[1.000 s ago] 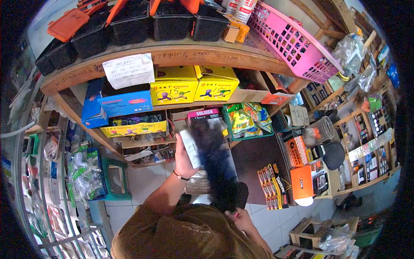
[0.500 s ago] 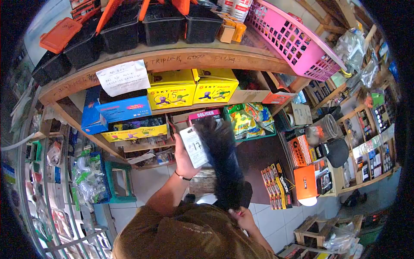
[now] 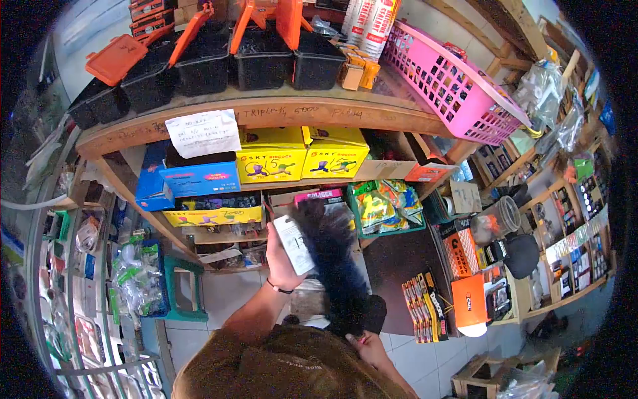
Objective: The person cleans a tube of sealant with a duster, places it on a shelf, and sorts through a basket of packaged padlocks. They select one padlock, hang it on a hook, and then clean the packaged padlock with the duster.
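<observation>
My left hand (image 3: 282, 261) is closed around a white card package (image 3: 294, 243) with a handwritten number on it, tilted in front of my chest. Low and to the right, my right hand (image 3: 367, 348) grips a dark feather duster (image 3: 339, 266) near its lower end, where a bit of red shows. The duster's fluffy, blurred head points up and lies right beside the package, partly covering its right edge. Behind the duster is a pink box marked SOLIGEN (image 3: 319, 197), partly hidden.
A wooden shelf (image 3: 279, 112) ahead carries black bins (image 3: 262, 70), a pink basket (image 3: 458, 86) and, beneath, yellow SKT boxes (image 3: 272, 163). A green tray of packets (image 3: 389, 207) sits to the right. A green stool (image 3: 184, 292) stands at left on the tiled floor.
My view has tilted upward, so the shelf sits lower and more of the bins and sealant tubes show. Both hands keep their hold, with the duster and package shifted slightly.
</observation>
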